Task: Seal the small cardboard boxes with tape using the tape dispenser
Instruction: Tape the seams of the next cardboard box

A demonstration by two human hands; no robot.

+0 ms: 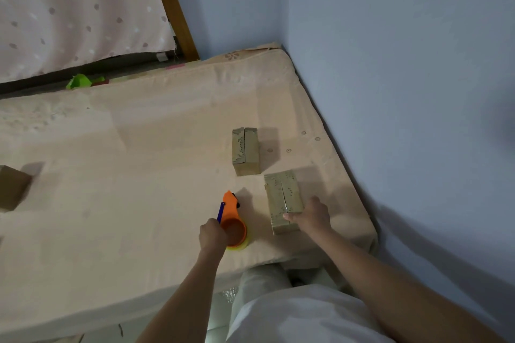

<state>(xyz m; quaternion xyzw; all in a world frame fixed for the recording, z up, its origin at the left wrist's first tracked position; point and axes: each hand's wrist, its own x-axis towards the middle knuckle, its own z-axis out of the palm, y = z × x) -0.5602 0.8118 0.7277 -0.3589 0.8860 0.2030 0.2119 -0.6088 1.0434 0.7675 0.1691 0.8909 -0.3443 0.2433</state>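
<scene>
The left hand (212, 234) is gripping the orange tape dispenser (232, 220) resting on the mattress (139, 175). At its 3 o'clock, the right hand (309, 216) is clasping the near cardboard box (281, 195); another box (245, 150) is lying at 12 o'clock.

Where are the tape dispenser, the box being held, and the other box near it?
tape dispenser (230, 210), head view, on its orange body.
held box (282, 195), head view, on its top face.
other box (245, 149), head view, on its top face.

Third box (12, 188) cut off by left edge. Left hand (213, 234) hides the tape dispenser (232, 220) handle. Box prints too small to read.
</scene>
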